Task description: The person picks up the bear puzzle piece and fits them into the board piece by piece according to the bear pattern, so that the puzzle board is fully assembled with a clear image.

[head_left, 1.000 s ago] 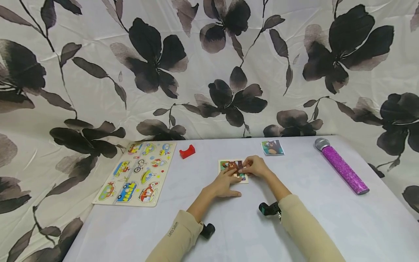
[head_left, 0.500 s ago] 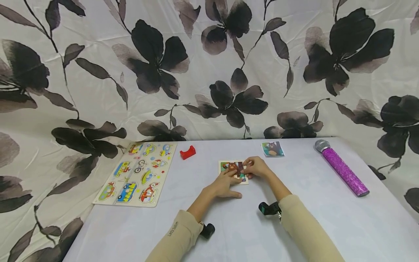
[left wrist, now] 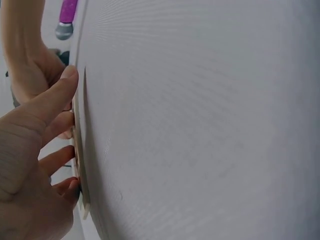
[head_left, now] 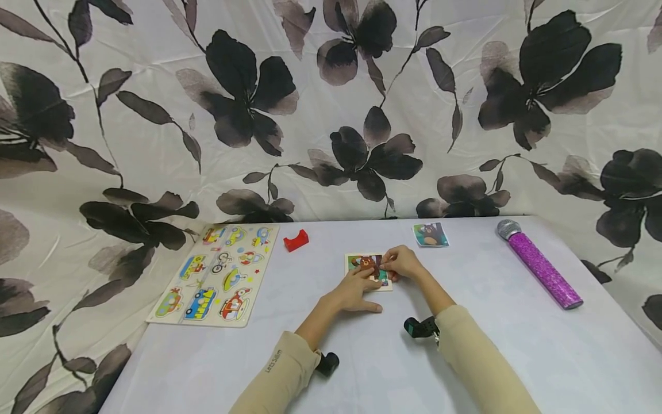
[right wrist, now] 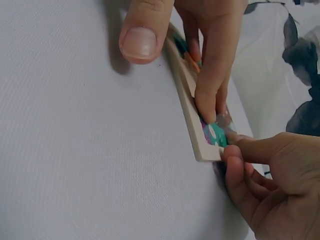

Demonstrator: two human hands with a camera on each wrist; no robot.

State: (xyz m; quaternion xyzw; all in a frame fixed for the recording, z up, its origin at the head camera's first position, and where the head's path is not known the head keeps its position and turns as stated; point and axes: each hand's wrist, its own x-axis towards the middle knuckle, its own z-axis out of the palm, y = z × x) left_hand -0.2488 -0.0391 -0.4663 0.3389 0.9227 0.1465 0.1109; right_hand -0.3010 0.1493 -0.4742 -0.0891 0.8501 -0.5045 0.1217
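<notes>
A small wooden puzzle board point(head_left: 347, 263) with a brown bear picture point(head_left: 366, 261) lies in the middle of the table. My left hand point(head_left: 354, 293) rests over its lower part, fingers spread on the picture and thumb stretched out to the side. At the board's right edge, my right hand point(head_left: 403, 263) has its thumb and bent fingers pinched at the rim. The right wrist view gives the raised pale rim point(right wrist: 187, 112) close up, with the right thumb point(right wrist: 250, 146) over a green picture piece point(right wrist: 216, 135). Both hands cover part of the picture.
A larger peg-style board point(head_left: 222, 276) with vehicle pictures lies at the left. Behind it to the right is a red plastic piece point(head_left: 296, 241). A bear picture card point(head_left: 431, 234) sits at the back, and a glittery pink microphone point(head_left: 540, 264) lies at the right.
My right hand and forearm have shifted slightly left, with the fingers still at the board's right edge. The left hand stays in place on the picture.
</notes>
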